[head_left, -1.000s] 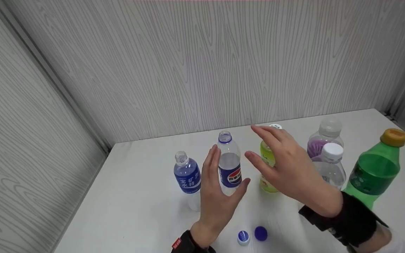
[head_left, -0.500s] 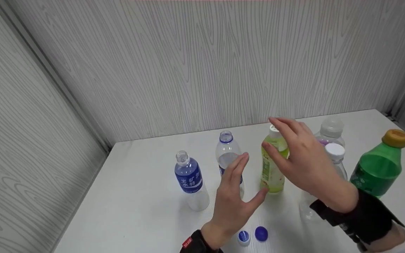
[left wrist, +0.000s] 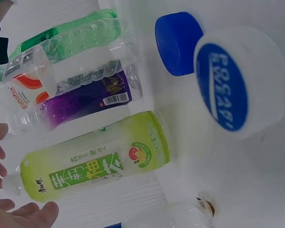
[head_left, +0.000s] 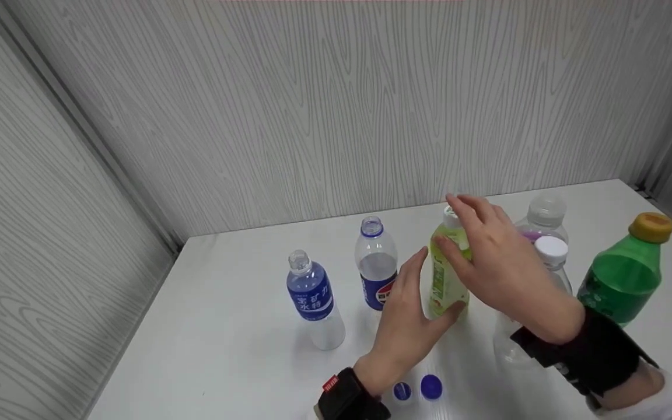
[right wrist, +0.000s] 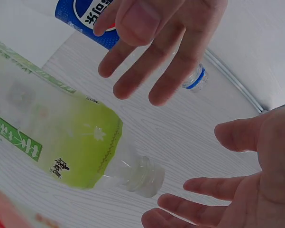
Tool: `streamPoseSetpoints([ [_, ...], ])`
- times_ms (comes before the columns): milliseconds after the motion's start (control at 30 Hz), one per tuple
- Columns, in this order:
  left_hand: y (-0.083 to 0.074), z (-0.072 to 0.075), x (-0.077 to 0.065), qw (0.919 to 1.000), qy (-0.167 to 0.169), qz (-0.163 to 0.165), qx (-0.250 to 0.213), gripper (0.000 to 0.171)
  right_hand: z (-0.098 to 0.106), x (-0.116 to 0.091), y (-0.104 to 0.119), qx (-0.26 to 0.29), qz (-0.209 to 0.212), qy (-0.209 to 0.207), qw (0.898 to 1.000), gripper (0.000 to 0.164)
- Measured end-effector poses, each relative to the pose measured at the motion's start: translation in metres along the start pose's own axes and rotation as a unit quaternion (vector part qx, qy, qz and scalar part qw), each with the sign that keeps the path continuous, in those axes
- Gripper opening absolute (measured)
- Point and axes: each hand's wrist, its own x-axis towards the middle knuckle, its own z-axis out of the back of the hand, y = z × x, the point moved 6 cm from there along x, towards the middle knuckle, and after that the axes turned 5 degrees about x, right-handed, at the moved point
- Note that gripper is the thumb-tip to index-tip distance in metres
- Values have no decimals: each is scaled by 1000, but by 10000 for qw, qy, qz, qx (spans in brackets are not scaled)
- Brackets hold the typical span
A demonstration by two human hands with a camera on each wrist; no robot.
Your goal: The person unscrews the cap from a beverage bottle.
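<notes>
A person's left hand [head_left: 409, 326] and right hand [head_left: 499, 262] are hovering around a jasmine pomelo tea bottle [head_left: 441, 280], which is standing upright on a white tabletop [head_left: 225, 309] with its white cap in place. The hands are posing apart from each other, fingers and thumbs spreading in loose curves and clamping nothing. The right is hanging beside the cap and shoulder, the left lower down at the bottle's side; whether any fingertip is touching the plastic cannot be told.

To the left, an uncapped Pepsi bottle [head_left: 377, 265], partly hidden by the left hand, and an uncapped Pocari Sweat bottle [head_left: 311, 294] are standing upright. To the right, a clear bottle with a white cap [head_left: 553, 249], a purple-labelled bottle [left wrist: 85, 102] and a green bottle with a yellow-orange cap [head_left: 622, 280] are standing near one another. A blue cap [head_left: 431, 387] and a white cap with a blue top [head_left: 402, 391] are lying side by side near the left wrist. Behind, a gray wood-grain panel [head_left: 312, 116] is rising.
</notes>
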Motion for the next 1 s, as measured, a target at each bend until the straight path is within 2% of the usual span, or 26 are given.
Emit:
streamPoseSetpoints([
  [267, 12, -16, 7, 9974, 158, 648, -271, 94, -9, 6, -7, -51, -389, 436, 9983, 67],
  [467, 18, -25, 17, 9940, 347, 1008, -250, 94, -14, 10, -7, -205, -239, 423, 9986, 66],
  [700, 23, -32, 20, 9925, 473, 1116, -186, 94, -17, 11, -4, -246, -21, 264, 9993, 60],
  [1000, 20, -34, 22, 9964, 289, 789, -94, 88, -15, 7, 4, -210, 445, -265, 9984, 45],
])
